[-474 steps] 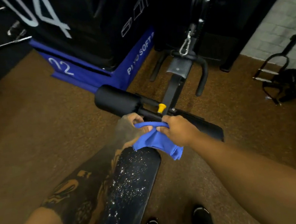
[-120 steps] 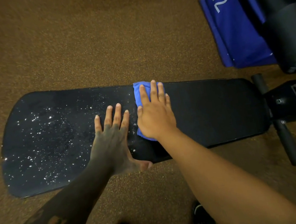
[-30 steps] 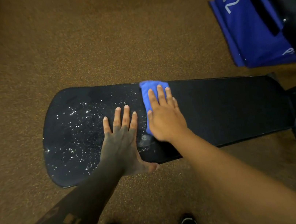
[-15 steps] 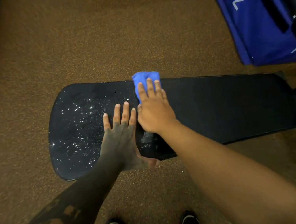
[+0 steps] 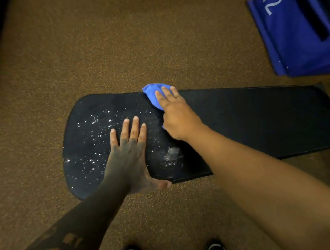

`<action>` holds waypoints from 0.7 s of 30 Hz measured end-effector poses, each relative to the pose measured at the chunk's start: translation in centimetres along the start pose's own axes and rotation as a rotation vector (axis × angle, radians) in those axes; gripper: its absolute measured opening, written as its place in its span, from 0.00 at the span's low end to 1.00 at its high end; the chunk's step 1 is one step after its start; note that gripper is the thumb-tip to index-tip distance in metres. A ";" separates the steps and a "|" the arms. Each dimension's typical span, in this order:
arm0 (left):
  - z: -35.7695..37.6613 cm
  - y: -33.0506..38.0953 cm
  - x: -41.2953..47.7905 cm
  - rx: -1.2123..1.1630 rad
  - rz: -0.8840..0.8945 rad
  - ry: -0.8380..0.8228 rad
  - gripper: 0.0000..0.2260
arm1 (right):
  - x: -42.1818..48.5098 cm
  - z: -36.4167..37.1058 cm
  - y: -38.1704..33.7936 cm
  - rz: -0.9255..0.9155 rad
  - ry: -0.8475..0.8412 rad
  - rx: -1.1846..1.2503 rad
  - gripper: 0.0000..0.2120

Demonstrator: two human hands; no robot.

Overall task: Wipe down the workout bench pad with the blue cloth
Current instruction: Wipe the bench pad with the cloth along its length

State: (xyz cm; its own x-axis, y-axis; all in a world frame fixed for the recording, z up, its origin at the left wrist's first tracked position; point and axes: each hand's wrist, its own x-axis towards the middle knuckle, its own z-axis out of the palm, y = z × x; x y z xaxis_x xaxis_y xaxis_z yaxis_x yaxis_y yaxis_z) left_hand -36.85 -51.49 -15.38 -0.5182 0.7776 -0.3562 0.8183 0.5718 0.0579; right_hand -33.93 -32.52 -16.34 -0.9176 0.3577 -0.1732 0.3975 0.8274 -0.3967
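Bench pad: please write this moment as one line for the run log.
right hand presses blue cloth at far edge | left hand flat on bench pad | droplets remain on left part

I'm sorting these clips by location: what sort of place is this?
Most likely a gym. A long black padded workout bench stands on speckled brown rubber flooring, and a blue soft box marked "02", probably a plyo box, sits nearby.

Blue cloth (image 5: pixel 154 95) under right hand (image 5: pixel 176 114) (flat)
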 end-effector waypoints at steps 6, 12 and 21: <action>0.1 -0.2 -0.1 -0.008 0.015 0.005 0.71 | -3.8 1.0 -0.6 -0.233 -0.119 -0.003 0.34; 0.1 -0.2 0.0 0.009 0.017 0.010 0.72 | -4.8 0.5 -1.1 -0.161 -0.055 0.039 0.32; 0.1 -0.1 0.0 0.020 0.007 0.004 0.73 | -7.3 1.1 -1.4 0.003 0.012 0.077 0.33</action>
State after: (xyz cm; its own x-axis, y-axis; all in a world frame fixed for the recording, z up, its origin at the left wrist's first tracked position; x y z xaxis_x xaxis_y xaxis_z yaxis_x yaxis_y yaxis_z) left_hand -36.90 -51.59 -15.42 -0.5130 0.7828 -0.3521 0.8269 0.5608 0.0420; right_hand -27.76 -36.76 -15.54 -0.9160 0.3660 -0.1641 0.3991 0.7906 -0.4644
